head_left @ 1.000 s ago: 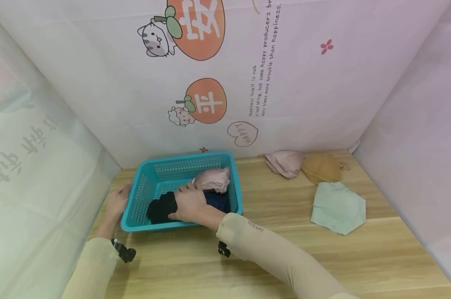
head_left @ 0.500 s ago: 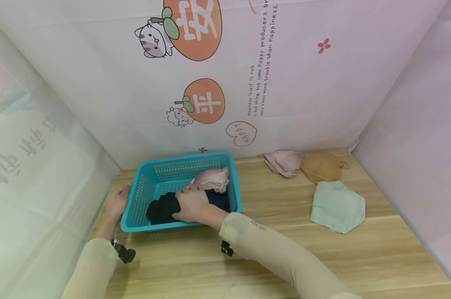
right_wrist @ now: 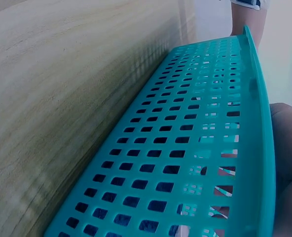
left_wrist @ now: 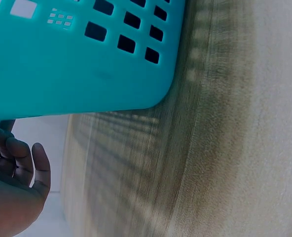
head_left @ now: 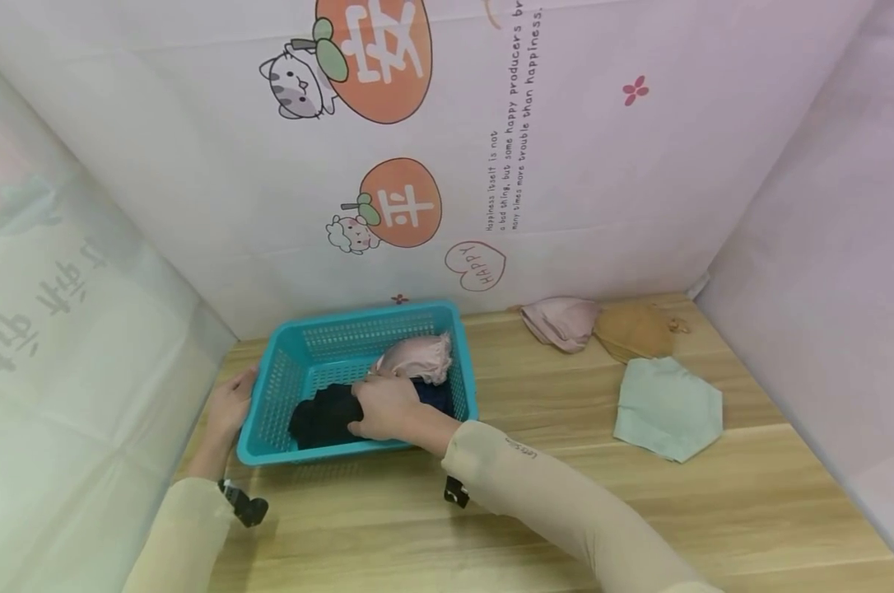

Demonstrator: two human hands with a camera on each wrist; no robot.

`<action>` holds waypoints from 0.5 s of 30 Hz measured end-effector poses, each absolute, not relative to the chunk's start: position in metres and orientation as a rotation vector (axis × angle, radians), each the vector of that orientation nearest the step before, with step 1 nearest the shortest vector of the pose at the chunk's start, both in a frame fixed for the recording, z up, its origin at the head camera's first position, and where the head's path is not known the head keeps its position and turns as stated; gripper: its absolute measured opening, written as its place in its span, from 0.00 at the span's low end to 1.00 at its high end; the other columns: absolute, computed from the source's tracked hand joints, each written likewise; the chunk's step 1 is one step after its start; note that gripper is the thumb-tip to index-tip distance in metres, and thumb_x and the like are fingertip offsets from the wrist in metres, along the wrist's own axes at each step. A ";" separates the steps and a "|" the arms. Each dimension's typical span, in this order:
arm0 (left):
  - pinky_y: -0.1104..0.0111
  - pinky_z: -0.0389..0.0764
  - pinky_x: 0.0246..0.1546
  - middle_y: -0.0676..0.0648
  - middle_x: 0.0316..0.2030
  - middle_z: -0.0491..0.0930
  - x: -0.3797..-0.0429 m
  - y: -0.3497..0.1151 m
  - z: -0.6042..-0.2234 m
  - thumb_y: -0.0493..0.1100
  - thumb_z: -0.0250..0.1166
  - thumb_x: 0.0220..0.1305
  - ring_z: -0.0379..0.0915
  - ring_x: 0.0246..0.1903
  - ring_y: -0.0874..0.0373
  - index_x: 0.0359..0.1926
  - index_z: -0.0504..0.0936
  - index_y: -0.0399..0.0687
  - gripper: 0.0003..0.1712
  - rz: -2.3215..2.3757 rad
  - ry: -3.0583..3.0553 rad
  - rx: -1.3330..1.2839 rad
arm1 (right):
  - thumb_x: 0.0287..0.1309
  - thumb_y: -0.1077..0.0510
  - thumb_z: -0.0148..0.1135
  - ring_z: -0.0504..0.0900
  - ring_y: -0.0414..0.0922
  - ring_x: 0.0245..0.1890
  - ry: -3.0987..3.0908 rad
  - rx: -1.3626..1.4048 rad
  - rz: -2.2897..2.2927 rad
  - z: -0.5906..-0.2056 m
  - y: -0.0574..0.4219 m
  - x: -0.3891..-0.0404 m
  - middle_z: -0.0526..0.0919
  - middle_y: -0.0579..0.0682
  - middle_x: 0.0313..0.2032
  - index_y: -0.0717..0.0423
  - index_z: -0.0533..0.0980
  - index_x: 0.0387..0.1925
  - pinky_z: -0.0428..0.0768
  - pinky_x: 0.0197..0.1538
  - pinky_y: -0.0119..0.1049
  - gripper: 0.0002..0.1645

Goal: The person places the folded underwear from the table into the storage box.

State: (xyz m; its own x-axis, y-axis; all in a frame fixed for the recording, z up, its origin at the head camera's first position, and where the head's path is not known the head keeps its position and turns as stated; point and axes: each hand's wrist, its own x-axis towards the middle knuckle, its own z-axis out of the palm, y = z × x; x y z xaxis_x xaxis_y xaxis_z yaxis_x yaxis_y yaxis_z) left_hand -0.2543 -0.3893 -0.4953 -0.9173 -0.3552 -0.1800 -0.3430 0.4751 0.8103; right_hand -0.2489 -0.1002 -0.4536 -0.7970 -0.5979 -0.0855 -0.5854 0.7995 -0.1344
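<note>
A turquoise plastic basket (head_left: pixel 343 450) with perforated walls stands at the back left of the table. Curled fingers of my left hand (head_left: pixel 230 403) hold its left rim. My right hand (head_left: pixel 389 408) reaches over the front rim and grips dark cloth, its thumb on the black garment (head_left: pixel 324 416) and its fingertips hidden down in the basket. Right of that hand, a navy garment (head_left: pixel 435 395) shows in part. Behind it lies a pale pink garment (head_left: pixel 417 357) with a ruffled edge. In the right wrist view, the basket wall (right_wrist: pixel 175 123) hides most of the right hand (right_wrist: pixel 289 158).
On the table's right side lie a dusty pink garment (head_left: pixel 561 323), a mustard garment (head_left: pixel 635 331) with a thin strap, and a folded mint garment (head_left: pixel 669 409). Printed cloth walls (head_left: pixel 580 181) enclose the wooden table (head_left: pixel 551 395) at the back and both sides.
My right hand has shifted slightly right inside the basket, and its fingers have sunk lower between the garments. My left hand stays at the rim. The head view has moved a little.
</note>
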 end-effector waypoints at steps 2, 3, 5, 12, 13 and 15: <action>0.42 0.64 0.71 0.33 0.74 0.59 -0.254 -0.389 -0.495 0.73 0.40 0.71 0.55 0.73 0.32 0.75 0.61 0.41 0.48 -1.482 -2.681 0.639 | 0.62 0.33 0.62 0.71 0.46 0.69 2.869 -0.947 -0.154 -0.453 -0.098 -0.248 0.78 0.41 0.65 0.39 0.73 0.65 0.67 0.73 0.52 0.34; 0.42 0.63 0.71 0.33 0.74 0.58 -0.254 -0.389 -0.495 0.74 0.40 0.71 0.54 0.73 0.32 0.75 0.60 0.41 0.49 -1.481 -2.680 0.638 | 0.62 0.33 0.62 0.73 0.46 0.68 2.872 -0.950 -0.155 -0.453 -0.097 -0.248 0.78 0.41 0.64 0.39 0.73 0.65 0.68 0.73 0.52 0.34; 0.42 0.64 0.70 0.33 0.74 0.58 -0.253 -0.390 -0.496 0.74 0.41 0.71 0.55 0.73 0.32 0.75 0.60 0.41 0.49 -1.487 -2.675 0.633 | 0.61 0.32 0.62 0.76 0.44 0.65 2.881 -0.960 -0.154 -0.452 -0.095 -0.248 0.79 0.40 0.62 0.38 0.74 0.65 0.69 0.72 0.51 0.33; 0.42 0.63 0.72 0.35 0.75 0.56 -0.253 -0.390 -0.498 0.73 0.40 0.72 0.53 0.74 0.33 0.76 0.58 0.41 0.48 -1.493 -2.669 0.648 | 0.61 0.32 0.62 0.83 0.41 0.50 2.921 -1.011 -0.133 -0.450 -0.085 -0.250 0.84 0.39 0.54 0.40 0.76 0.62 0.81 0.58 0.45 0.32; 0.42 0.63 0.72 0.35 0.76 0.56 -0.254 -0.390 -0.498 0.73 0.39 0.72 0.53 0.74 0.33 0.76 0.58 0.41 0.48 -1.490 -2.670 0.652 | 0.61 0.32 0.62 0.83 0.41 0.49 2.926 -1.012 -0.130 -0.449 -0.084 -0.250 0.84 0.39 0.53 0.39 0.76 0.62 0.82 0.55 0.43 0.32; 0.42 0.63 0.71 0.35 0.76 0.56 -0.254 -0.389 -0.498 0.74 0.39 0.71 0.53 0.74 0.33 0.76 0.58 0.42 0.49 -1.489 -2.673 0.662 | 0.61 0.32 0.62 0.83 0.41 0.48 2.931 -1.009 -0.131 -0.449 -0.082 -0.251 0.84 0.39 0.53 0.39 0.77 0.61 0.83 0.51 0.42 0.31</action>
State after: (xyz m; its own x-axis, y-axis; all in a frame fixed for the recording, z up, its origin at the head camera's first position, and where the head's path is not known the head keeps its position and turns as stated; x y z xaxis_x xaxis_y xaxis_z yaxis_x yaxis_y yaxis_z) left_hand -0.2540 -0.3890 -0.4978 -0.9105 -0.3666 -0.1915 -0.3558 0.4583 0.8145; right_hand -0.2507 -0.0817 -0.4486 -0.7878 -0.6159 -0.0090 -0.6127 0.7850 -0.0921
